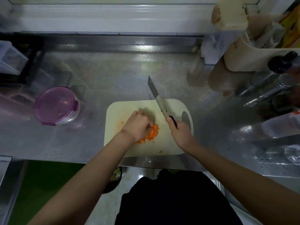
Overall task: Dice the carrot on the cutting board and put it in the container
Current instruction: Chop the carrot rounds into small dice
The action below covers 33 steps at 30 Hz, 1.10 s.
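Note:
A heap of orange carrot slices (152, 133) lies in the middle of the cream cutting board (172, 143). My left hand (137, 125) sits on top of the heap with curled fingers holding the slices together; part of the carrot is hidden under it. My right hand (180, 132) grips the black handle of a cleaver (156, 96), whose blade points away and up, raised to the right of the carrot. A round container with a purple lid (56, 105) stands on the steel counter to the left of the board, lid closed.
Steel counter (113, 75) stretches behind the board. A beige rack with utensils (243, 51) and bottles (279, 82) crowd the right side. Clear drawers (9, 57) stand far left. A bowl of green scraps (115, 177) sits below the counter's front edge.

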Motion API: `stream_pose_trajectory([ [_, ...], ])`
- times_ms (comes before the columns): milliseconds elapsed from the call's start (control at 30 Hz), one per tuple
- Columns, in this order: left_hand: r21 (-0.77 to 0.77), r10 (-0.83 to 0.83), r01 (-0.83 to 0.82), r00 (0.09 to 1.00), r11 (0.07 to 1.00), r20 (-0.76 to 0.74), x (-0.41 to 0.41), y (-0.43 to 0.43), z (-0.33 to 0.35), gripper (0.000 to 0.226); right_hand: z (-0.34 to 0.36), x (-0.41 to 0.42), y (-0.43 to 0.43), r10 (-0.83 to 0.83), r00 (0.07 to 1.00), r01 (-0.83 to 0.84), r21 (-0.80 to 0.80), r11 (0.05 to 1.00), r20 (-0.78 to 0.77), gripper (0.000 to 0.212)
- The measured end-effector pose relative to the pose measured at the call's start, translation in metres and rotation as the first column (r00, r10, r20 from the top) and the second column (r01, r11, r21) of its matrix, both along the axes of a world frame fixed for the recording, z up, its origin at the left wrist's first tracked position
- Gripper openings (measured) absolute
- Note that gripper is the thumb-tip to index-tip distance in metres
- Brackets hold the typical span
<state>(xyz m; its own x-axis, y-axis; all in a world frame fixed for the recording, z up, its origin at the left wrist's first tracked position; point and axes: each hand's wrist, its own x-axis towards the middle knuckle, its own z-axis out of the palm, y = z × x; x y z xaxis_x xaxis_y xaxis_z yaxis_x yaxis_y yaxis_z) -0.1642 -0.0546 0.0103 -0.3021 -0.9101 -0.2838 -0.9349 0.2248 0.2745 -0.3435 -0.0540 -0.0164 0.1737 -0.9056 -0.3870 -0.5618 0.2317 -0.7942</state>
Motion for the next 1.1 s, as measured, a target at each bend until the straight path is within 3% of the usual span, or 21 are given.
stream_pose_trajectory([
  [167,0.004,0.077,-0.077,0.994,0.997,-0.076,0.001,0.002,0.002,0.014,0.001,-0.002,-0.001,0.009,1.0,-0.009,-0.016,1.0,-0.019,0.051],
  [267,0.091,-0.059,0.057,0.998,0.994,0.026,-0.003,-0.003,0.001,0.052,0.0,-0.003,-0.001,0.009,1.0,-0.009,-0.015,1.0,-0.01,0.055],
  [367,0.105,-0.135,0.123,0.984,0.987,0.115,-0.01,-0.004,-0.003,0.063,-0.001,-0.003,-0.001,0.018,1.0,-0.019,-0.021,1.0,-0.024,0.058],
  [667,0.145,-0.203,0.177,0.96,0.974,0.193,-0.021,-0.012,-0.001,0.037,-0.006,-0.005,0.001,0.02,0.999,-0.021,-0.009,1.0,-0.034,0.061],
  [967,0.133,-0.119,0.109,0.99,0.985,0.076,-0.017,-0.004,-0.003,0.025,-0.006,-0.003,0.002,0.021,0.999,-0.021,-0.015,1.0,-0.034,0.063],
  [1100,0.061,-0.006,0.005,1.0,0.998,0.015,-0.014,-0.002,-0.003,0.018,-0.006,-0.003,0.003,0.01,0.999,-0.011,-0.021,1.0,-0.042,0.06],
])
